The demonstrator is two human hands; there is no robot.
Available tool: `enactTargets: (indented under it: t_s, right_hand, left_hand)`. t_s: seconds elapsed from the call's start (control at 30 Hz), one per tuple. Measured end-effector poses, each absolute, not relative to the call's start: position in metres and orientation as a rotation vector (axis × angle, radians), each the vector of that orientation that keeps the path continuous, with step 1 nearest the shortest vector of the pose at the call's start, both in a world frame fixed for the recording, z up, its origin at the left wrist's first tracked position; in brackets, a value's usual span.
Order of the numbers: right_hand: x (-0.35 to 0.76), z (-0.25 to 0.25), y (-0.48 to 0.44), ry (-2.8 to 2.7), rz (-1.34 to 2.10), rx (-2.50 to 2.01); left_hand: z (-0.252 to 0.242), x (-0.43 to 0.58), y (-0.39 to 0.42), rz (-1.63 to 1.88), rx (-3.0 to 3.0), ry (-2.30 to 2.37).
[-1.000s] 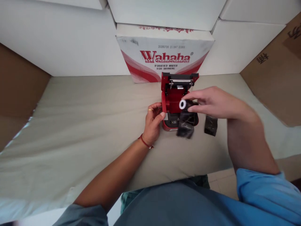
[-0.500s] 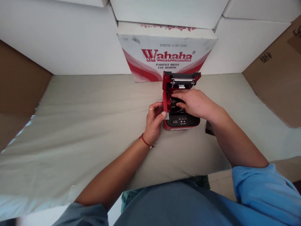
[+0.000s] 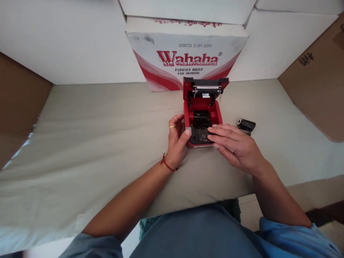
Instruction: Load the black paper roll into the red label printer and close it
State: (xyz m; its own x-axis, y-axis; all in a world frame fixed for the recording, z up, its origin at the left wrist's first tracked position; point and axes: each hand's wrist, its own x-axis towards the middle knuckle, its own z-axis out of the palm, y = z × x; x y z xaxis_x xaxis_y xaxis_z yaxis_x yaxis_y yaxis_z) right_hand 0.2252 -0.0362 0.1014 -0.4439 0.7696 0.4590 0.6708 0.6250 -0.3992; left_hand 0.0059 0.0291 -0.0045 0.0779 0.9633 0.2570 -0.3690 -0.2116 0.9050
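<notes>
A small red and black printer [image 3: 218, 114] stands on the cloth-covered table with its lid [image 3: 188, 94] raised. Inside it sits a dark, shiny roll [image 3: 201, 116], and glossy black film [image 3: 201, 134] from it lies over the front panel. My left hand [image 3: 177, 138] grips the printer's left front corner, thumb on top by a small grey patch and fingers along the side. Fingers stretched out, my right hand [image 3: 236, 145] rests its tips on the film at the front right; it grasps nothing.
A black roll with a pale core [image 3: 245, 124] lies on the cloth [image 3: 107, 125] to the right. Behind the printer stands a white and red Wahaha carton [image 3: 188, 53]. White boxes line the back, with brown cardboard at left [image 3: 21, 107] and right [image 3: 317, 86].
My right hand has come out of the printer's inside toward the front right. The black film now covers the front panel, hiding its buttons. My left hand keeps its hold.
</notes>
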Motion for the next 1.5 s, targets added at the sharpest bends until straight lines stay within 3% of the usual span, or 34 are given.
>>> enactTargets:
  t_s: [0.27, 0.47, 0.57, 0.7, 0.97, 1.2, 1.5]
  right_hand:
    - [0.231, 0.101, -0.030, -2.130, 0.266, -1.091]
    - [0.244, 0.090, 0.028, -1.348, 0.331, -1.296]
    - [0.256, 0.077, 0.073, -1.228, 0.459, -1.361]
    - [0.254, 0.075, 0.095, -1.418, 0.580, -1.460]
    - [0.242, 0.089, 0.019, -1.959, 0.379, -1.443]
    - [0.259, 0.098, 0.011, -2.119, 0.470, -1.435]
    - [0.257, 0.115, 0.001, -2.258, 0.249, -1.386]
  left_hand:
    - [0.001, 0.010, 0.010, 1.393, 1.365, 0.860]
    - [0.001, 0.009, 0.012, 1.399, 1.495, 0.953]
    - [0.002, 0.009, 0.013, 1.404, 1.511, 0.965]
    - [0.001, 0.009, 0.015, 1.427, 1.511, 0.969]
    - [-0.004, 0.010, 0.015, 1.436, 1.496, 0.962]
    - [-0.003, 0.007, 0.017, 1.427, 1.552, 0.950]
    - [-0.006, 0.007, 0.017, 1.456, 1.559, 0.917]
